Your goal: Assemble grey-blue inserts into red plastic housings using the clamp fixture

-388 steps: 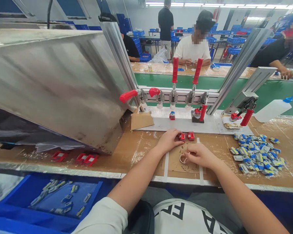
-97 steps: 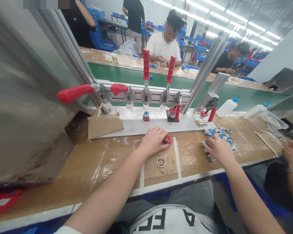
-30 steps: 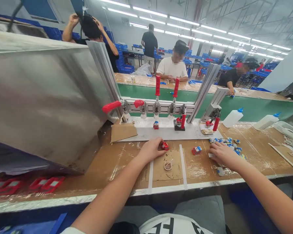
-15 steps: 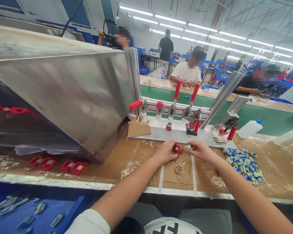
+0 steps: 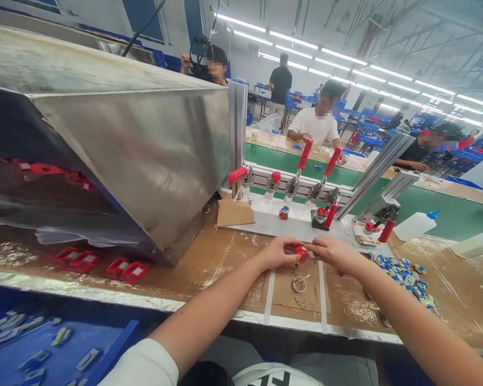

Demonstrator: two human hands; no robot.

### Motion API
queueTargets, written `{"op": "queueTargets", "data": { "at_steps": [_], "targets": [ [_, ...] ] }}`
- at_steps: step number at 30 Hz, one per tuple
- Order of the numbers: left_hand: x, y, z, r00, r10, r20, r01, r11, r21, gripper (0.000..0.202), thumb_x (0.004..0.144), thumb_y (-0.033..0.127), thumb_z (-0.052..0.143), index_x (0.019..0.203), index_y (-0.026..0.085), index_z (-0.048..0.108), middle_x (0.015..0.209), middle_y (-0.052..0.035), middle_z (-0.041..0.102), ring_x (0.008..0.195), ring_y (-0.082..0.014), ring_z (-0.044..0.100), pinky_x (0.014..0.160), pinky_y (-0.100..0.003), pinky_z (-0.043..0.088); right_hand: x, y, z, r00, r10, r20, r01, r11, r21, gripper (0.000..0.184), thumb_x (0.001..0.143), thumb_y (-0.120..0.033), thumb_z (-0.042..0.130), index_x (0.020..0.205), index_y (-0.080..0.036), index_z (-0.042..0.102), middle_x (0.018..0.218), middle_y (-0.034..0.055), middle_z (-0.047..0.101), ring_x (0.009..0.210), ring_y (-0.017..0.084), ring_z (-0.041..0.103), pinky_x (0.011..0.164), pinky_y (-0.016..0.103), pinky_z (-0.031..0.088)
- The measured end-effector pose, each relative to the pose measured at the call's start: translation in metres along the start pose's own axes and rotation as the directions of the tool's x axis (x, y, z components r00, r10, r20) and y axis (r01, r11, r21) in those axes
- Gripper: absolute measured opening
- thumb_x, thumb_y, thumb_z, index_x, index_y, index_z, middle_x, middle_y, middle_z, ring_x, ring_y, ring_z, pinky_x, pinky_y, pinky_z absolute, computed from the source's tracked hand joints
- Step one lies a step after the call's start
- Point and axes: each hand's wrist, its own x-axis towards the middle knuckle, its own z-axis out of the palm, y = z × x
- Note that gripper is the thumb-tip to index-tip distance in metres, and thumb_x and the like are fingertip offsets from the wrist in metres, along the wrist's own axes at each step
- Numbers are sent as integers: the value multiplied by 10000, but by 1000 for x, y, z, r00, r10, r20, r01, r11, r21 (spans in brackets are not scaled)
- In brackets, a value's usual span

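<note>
My left hand (image 5: 280, 253) is closed around a small red plastic part (image 5: 301, 254), held just above the bench. From the other side my right hand (image 5: 330, 251) meets it, fingers pinched on a small white-grey block whose edge shows beside the red part. Whether the two pieces are joined or only touching is hidden by the fingers. Below my hands, a small round dish (image 5: 299, 284) with a thin stick across it sits on a cardboard sheet (image 5: 288, 299) between white tape strips.
A row of red-handled toggle clamps (image 5: 305, 154) stands behind my hands. At right lie a pile of blue-and-grey blocks (image 5: 406, 279) and a white bottle (image 5: 416, 226). A large metal hood (image 5: 153, 155) fills the left, with red parts (image 5: 127, 269) beneath it. Co-workers sit across.
My hands have come together: the white-grey block in my right hand has moved left to the red part, which is now raised and turned. The view has shifted slightly.
</note>
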Motion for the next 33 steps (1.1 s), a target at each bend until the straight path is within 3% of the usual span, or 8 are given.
{"op": "queueTargets", "data": {
  "at_steps": [14, 17, 20, 23, 25, 27, 30, 33],
  "targets": [
    [15, 26, -12, 993, -12, 121, 10, 1000, 20, 503, 678, 404, 888, 1089, 140, 771, 1058, -100, 767, 960, -232, 713, 902, -343, 544, -13, 3, 3, 959, -49, -280, 72, 995, 72, 395, 1056, -303, 490, 1428, -188, 561, 1009, 112, 663, 928, 209, 631, 816, 331, 543],
    [19, 33, -6, 998, -25, 51, 24, 999, 28, 503, 683, 419, 877, 1088, 141, 772, 1020, -97, 772, 925, -236, 715, 837, -341, 559, -17, 5, 4, 956, 36, -292, -1, 993, 121, 391, 1060, -292, 466, 1432, -213, 558, 1048, 122, 669, 964, 225, 647, 848, 354, 555],
    [24, 35, 7, 991, -74, -112, 78, 996, 32, 496, 698, 439, 853, 1084, 138, 776, 959, -99, 787, 887, -249, 724, 823, -361, 564, -16, 3, 15, 933, 211, -290, -159, 969, 190, 432, 1044, -304, 482, 1457, -186, 526, 1166, 172, 651, 1070, 280, 647, 913, 427, 564],
    [29, 35, 20, 950, -122, -286, 150, 986, 79, 497, 728, 425, 827, 1125, 133, 762, 947, -114, 791, 877, -260, 729, 805, -373, 572, -9, -4, 31, 872, 394, -291, -276, 887, 371, 657, 948, -401, 653, 1521, -162, 439, 1279, 200, 602, 1157, 325, 624, 980, 497, 549],
    [30, 37, 27, 934, -105, -342, 161, 977, 138, 507, 735, 409, 824, 1157, 138, 750, 959, -117, 789, 871, -261, 728, 781, -371, 581, -3, -10, 39, 797, 524, -300, -307, 779, 546, 747, 882, -456, 718, 1520, -181, 444, 1269, 175, 605, 1151, 316, 631, 994, 501, 546],
    [28, 40, 31, 938, -9, -346, 99, 965, 242, 426, 789, 431, 781, 1121, 164, 766, 996, -108, 784, 897, -250, 722, 806, -367, 585, 4, -14, 44, 678, 680, -279, -324, 617, 717, 674, 865, -483, 711, 1446, -190, 535, 1206, 148, 644, 1109, 307, 651, 989, 506, 545],
    [22, 43, 30, 942, 156, -298, -29, 921, 390, 415, 855, 479, 718, 1179, 221, 750, 1197, -98, 736, 1032, -241, 696, 843, -348, 592, 15, -19, 46, 517, 852, -78, -239, 231, 943, 601, 835, -542, 710, 1305, -178, 626, 1116, 128, 719, 1053, 315, 685, 948, 511, 558],
    [18, 42, 27, 954, 206, -217, -88, 886, 455, 569, 808, 428, 784, 1340, 271, 659, 1357, -79, 666, 1157, -244, 658, 924, -359, 585, 24, -26, 51, 515, 839, 175, -24, -190, 981, 700, 781, -580, 759, 1321, -200, 524, 1049, 103, 765, 998, 292, 725, 883, 468, 587]
  ]
}}
